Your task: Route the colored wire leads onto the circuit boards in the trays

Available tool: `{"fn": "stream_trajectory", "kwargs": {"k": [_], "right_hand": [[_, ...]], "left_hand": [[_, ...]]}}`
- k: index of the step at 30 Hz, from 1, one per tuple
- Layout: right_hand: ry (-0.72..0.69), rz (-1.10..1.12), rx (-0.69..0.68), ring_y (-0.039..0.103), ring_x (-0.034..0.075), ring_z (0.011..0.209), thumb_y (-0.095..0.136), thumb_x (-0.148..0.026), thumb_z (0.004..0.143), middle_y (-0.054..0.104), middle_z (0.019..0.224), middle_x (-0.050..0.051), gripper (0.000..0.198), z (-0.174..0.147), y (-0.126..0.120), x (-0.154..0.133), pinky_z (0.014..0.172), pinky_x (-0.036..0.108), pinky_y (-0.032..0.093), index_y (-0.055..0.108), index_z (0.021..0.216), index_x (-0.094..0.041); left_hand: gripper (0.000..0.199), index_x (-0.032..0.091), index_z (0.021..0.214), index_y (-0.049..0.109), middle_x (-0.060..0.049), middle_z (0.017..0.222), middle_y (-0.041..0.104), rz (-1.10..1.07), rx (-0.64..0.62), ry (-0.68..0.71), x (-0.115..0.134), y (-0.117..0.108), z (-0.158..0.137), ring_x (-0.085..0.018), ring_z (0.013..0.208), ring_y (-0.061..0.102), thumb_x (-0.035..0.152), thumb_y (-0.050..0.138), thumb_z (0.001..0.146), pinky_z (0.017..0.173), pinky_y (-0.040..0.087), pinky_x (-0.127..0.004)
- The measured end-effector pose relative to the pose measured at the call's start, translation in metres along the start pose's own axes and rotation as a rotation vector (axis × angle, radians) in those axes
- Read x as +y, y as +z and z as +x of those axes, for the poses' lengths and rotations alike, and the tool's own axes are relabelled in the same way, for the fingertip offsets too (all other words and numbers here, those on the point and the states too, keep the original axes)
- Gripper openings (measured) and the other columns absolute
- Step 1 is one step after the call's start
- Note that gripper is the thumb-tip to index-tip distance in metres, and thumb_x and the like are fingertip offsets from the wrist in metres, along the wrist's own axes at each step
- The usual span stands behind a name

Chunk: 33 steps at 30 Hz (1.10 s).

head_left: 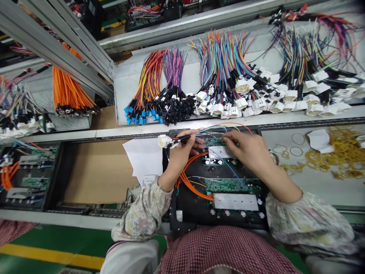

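Note:
My left hand (pixel 182 150) is closed around a wire harness (pixel 185 137) just behind its white connector (pixel 164 140). Thin coloured wires fan out from the harness to the right, over the upper circuit board (pixel 216 142). My right hand (pixel 246 148) pinches at the end of a thin wire above that board; its fingertips hide the tip. Below lies a second circuit board (pixel 225 185) with a silver metal plate (pixel 236 201). Thick orange cables (pixel 185 179) loop from one board to the other on the black tray (pixel 189 217).
Bundles of coloured wire harnesses (pixel 225 72) lie on the shelf behind, with orange cables (pixel 68 89) farther left. Yellow rubber bands (pixel 327 156) are heaped at the right. White paper (pixel 145 158) and cardboard (pixel 97 171) lie left. Another board tray (pixel 30 177) stands at far left.

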State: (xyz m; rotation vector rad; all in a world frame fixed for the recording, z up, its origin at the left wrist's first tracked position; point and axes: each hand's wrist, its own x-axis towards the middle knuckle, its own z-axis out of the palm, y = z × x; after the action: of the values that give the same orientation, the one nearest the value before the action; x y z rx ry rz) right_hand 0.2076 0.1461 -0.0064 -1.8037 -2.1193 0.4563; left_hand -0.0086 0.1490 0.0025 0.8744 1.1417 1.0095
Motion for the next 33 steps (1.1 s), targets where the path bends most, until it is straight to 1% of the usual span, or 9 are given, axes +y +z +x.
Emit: {"fn": "stream_trajectory", "kwargs": {"k": [6,16,21,25,26,28,30,31,33], "right_hand": [[-0.017,0.012,-0.015,0.070,0.023,0.075,0.048,-0.033,0.093,0.078,0.090,0.006,0.028,0.001,-0.001,0.000,0.063,0.031,0.043,0.073,0.099,-0.023],[-0.020,0.057,-0.024,0.071,0.022,0.078,0.050,-0.034,0.093,0.078,0.090,0.005,0.027,0.002,-0.001,0.002,0.065,0.031,0.044,0.074,0.099,-0.024],[-0.030,0.015,-0.069,0.071,0.023,0.077,0.051,-0.033,0.093,0.077,0.088,0.005,0.027,0.004,-0.005,-0.001,0.064,0.032,0.042,0.075,0.097,-0.023],[0.047,-0.064,0.033,0.067,0.021,0.066,0.056,-0.041,0.091,0.076,0.079,0.003,0.028,-0.009,-0.016,-0.012,0.057,0.031,0.037,0.073,0.106,-0.024],[0.048,-0.072,0.036,0.066,0.020,0.063,0.057,-0.044,0.090,0.074,0.076,0.002,0.029,-0.016,-0.019,-0.014,0.056,0.030,0.035,0.072,0.107,-0.025],[-0.010,-0.102,-0.050,0.061,0.019,0.056,0.057,-0.045,0.090,0.070,0.067,0.001,0.026,-0.030,-0.023,-0.015,0.053,0.029,0.030,0.073,0.099,-0.027],[-0.034,-0.167,-0.136,0.056,0.019,0.049,0.053,-0.047,0.091,0.064,0.056,0.001,0.029,-0.041,-0.026,-0.010,0.050,0.030,0.025,0.072,0.083,-0.027],[0.002,-0.198,-0.123,0.053,0.019,0.047,0.051,-0.050,0.092,0.061,0.053,0.001,0.034,-0.045,-0.029,-0.006,0.050,0.031,0.023,0.070,0.076,-0.027],[0.151,-0.203,0.021,0.051,0.018,0.046,0.048,-0.057,0.094,0.059,0.051,0.002,0.044,-0.047,-0.034,0.004,0.050,0.031,0.024,0.068,0.071,-0.026]], "left_hand": [[0.015,0.020,0.108,0.063,-0.001,0.084,0.075,0.015,0.007,-0.010,0.001,0.001,0.000,-0.012,0.072,0.074,0.029,0.058,0.097,0.055,0.053,-0.017],[0.013,0.022,0.107,0.063,-0.001,0.084,0.074,0.000,-0.003,0.004,0.001,0.000,0.000,-0.013,0.073,0.074,0.028,0.059,0.096,0.056,0.054,-0.019],[0.012,0.022,0.106,0.063,0.000,0.083,0.074,-0.025,-0.021,0.024,0.001,-0.001,0.000,-0.012,0.072,0.074,0.027,0.060,0.096,0.055,0.053,-0.018],[0.016,0.021,0.107,0.064,-0.001,0.084,0.074,-0.002,-0.020,0.017,-0.001,-0.001,0.001,-0.013,0.073,0.074,0.032,0.062,0.095,0.055,0.053,-0.018],[0.018,0.021,0.107,0.064,-0.002,0.084,0.074,0.005,-0.019,0.012,-0.002,-0.001,0.001,-0.013,0.074,0.074,0.034,0.062,0.094,0.055,0.054,-0.018],[0.022,0.020,0.108,0.063,-0.002,0.086,0.074,0.011,-0.018,0.004,-0.003,-0.001,0.002,-0.014,0.075,0.074,0.037,0.063,0.094,0.056,0.054,-0.019],[0.025,0.021,0.110,0.063,-0.003,0.088,0.074,0.040,-0.029,0.006,-0.002,-0.003,0.002,-0.015,0.077,0.073,0.040,0.062,0.094,0.056,0.054,-0.020],[0.025,0.022,0.112,0.063,-0.003,0.089,0.073,0.087,-0.045,0.023,0.000,-0.005,0.002,-0.016,0.078,0.073,0.041,0.061,0.095,0.056,0.053,-0.021],[0.025,0.025,0.114,0.065,-0.005,0.094,0.073,0.268,-0.094,0.124,0.005,-0.011,0.003,-0.018,0.083,0.072,0.040,0.062,0.095,0.060,0.055,-0.025]]}}
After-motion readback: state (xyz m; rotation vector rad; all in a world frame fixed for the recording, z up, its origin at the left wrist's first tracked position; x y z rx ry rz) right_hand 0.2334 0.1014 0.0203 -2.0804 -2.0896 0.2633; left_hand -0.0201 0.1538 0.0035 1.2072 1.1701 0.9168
